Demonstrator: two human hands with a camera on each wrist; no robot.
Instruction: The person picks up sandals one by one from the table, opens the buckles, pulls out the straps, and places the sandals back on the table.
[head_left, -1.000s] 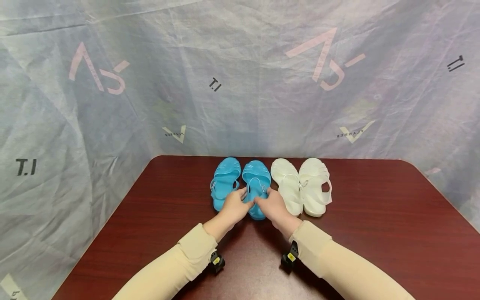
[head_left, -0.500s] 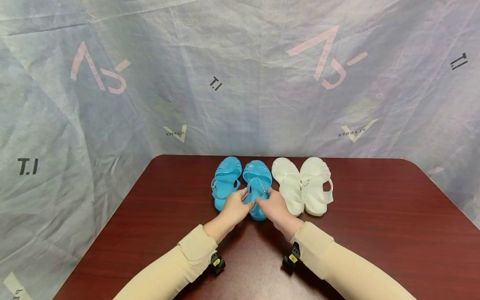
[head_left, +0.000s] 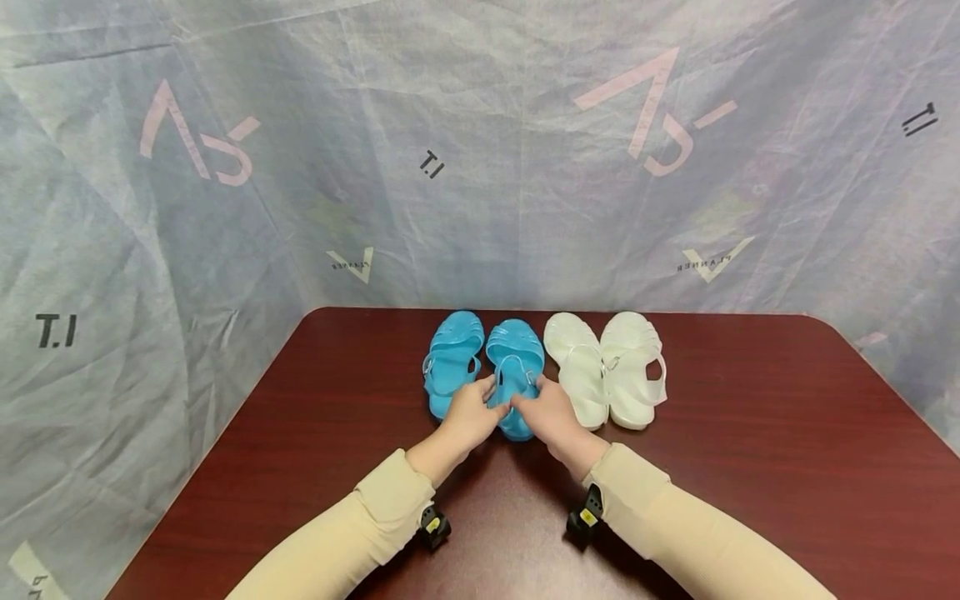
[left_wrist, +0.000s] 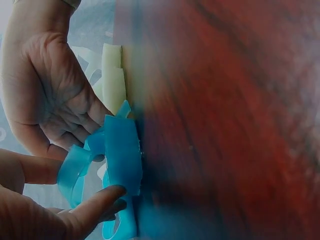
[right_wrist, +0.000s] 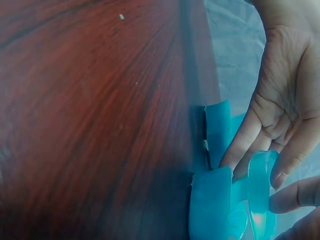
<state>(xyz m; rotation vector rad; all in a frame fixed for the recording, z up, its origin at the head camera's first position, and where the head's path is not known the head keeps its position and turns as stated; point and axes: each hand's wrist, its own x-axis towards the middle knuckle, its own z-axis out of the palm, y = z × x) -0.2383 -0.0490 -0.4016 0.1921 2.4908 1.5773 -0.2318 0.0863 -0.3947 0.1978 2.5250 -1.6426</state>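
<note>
Two blue jelly sandals lie side by side at the far part of the table, toes away from me. My left hand [head_left: 470, 414] and right hand [head_left: 551, 414] hold the right-hand blue sandal [head_left: 514, 340] from both sides near its heel. Both thumbs meet at its heel strap [right_wrist: 260, 192], while the other fingers reach along its sides. In the left wrist view, fingertips touch the side of the sandal's heel [left_wrist: 122, 155]. The other blue sandal [head_left: 457, 333] stands just left of my left hand, its heel partly hidden by that hand.
A pair of white sandals, the left one [head_left: 572, 342] and the right one [head_left: 630, 337], sits close to the right of my right hand. All the shoes stand on a dark red wooden table [head_left: 360, 375]. Behind it hangs a grey printed cloth [head_left: 487, 208].
</note>
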